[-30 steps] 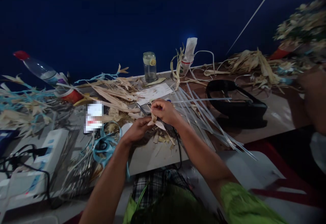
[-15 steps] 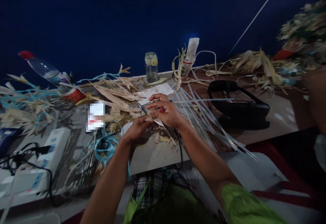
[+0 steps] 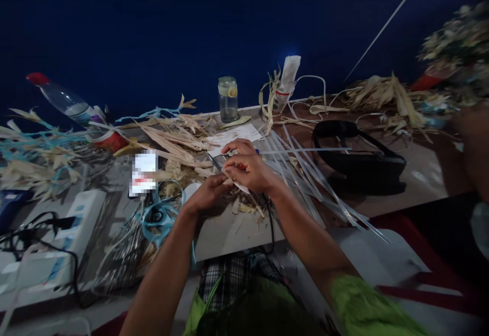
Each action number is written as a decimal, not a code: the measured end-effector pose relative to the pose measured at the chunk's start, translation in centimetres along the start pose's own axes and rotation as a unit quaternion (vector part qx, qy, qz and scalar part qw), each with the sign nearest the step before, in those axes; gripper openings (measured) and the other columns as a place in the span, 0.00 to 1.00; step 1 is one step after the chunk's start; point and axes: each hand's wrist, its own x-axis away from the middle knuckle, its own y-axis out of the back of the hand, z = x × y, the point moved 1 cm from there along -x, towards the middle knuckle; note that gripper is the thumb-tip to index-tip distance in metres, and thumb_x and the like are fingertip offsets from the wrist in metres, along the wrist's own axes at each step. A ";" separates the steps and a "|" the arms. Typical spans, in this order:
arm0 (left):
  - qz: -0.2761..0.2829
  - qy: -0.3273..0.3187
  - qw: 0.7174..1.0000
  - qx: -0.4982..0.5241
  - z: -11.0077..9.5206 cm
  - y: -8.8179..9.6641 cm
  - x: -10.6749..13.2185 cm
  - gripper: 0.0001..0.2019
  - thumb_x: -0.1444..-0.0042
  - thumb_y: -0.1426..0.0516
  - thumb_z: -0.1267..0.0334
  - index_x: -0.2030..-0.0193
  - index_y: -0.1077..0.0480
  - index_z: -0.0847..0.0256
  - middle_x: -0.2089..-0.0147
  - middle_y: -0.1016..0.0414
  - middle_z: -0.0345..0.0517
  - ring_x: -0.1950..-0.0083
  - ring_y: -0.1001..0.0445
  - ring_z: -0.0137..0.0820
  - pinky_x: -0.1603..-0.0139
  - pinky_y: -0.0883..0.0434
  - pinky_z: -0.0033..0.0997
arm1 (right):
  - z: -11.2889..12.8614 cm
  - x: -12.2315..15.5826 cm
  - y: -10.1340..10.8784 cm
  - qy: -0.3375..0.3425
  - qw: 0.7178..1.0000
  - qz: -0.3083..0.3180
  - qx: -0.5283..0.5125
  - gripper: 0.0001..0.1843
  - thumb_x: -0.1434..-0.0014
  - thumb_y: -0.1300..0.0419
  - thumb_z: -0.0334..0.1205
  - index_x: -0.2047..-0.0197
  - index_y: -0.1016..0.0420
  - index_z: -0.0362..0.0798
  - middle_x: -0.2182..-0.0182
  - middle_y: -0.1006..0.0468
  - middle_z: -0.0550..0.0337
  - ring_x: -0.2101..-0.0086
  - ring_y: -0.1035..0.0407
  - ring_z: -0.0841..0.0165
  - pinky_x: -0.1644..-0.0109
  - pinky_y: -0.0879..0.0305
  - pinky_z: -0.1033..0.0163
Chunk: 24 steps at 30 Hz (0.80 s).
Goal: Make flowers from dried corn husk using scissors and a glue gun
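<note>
My left hand [image 3: 206, 193] pinches a small pale piece of dried corn husk [image 3: 240, 187] over the grey board at the table's front. My right hand [image 3: 246, 165] is closed around the handles of a pair of scissors [image 3: 216, 163], whose blades point up and left, right above the husk piece. Both hands meet in the middle of the view. Husk scraps [image 3: 244, 206] lie under them.
Dried husks [image 3: 171, 140], a glass jar [image 3: 228, 99], a paper sheet [image 3: 235, 135], clear plastic strips [image 3: 305, 173], a black headset [image 3: 359, 155], blue ribbon [image 3: 158, 219], a power strip [image 3: 82, 219], a tipped bottle [image 3: 64, 102]. Another person's arm [image 3: 471, 142] at right.
My right hand opened and closed again on the scissors and shifted slightly; my left hand kept its pinch on the husk piece.
</note>
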 end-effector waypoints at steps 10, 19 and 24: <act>-0.010 -0.028 0.998 0.062 0.7 0.1 0.2 0.14 0.48 0.45 0.53 0.67 0.31 0.63 0.69 0.33 0.46 0.68 0.37 0.28 0.65 0.37 0.28 | 0.1 0.2 1.1 0.000 0.996 0.056 -0.068 0.16 0.46 0.50 0.28 0.60 0.25 0.52 0.46 0.34 0.59 0.40 0.51 0.64 0.37 0.54 0.50; -0.023 -0.011 1.000 0.015 0.0 0.1 0.3 0.16 0.50 0.46 0.51 0.74 0.34 0.65 0.76 0.38 0.42 0.73 0.41 0.26 0.72 0.40 0.26 | 0.0 0.1 0.6 -0.022 0.997 0.062 -0.048 0.06 0.47 0.42 0.34 0.69 0.22 0.50 0.49 0.31 0.56 0.40 0.51 0.59 0.39 0.52 0.46; -0.003 -0.005 1.000 -0.026 -0.1 -0.1 0.0 0.14 0.50 0.46 0.54 0.75 0.34 0.64 0.76 0.38 0.41 0.73 0.41 0.26 0.71 0.40 0.26 | -0.5 0.1 0.6 0.003 0.997 0.081 -0.009 0.06 0.48 0.41 0.35 0.71 0.21 0.51 0.50 0.30 0.56 0.41 0.49 0.59 0.39 0.52 0.47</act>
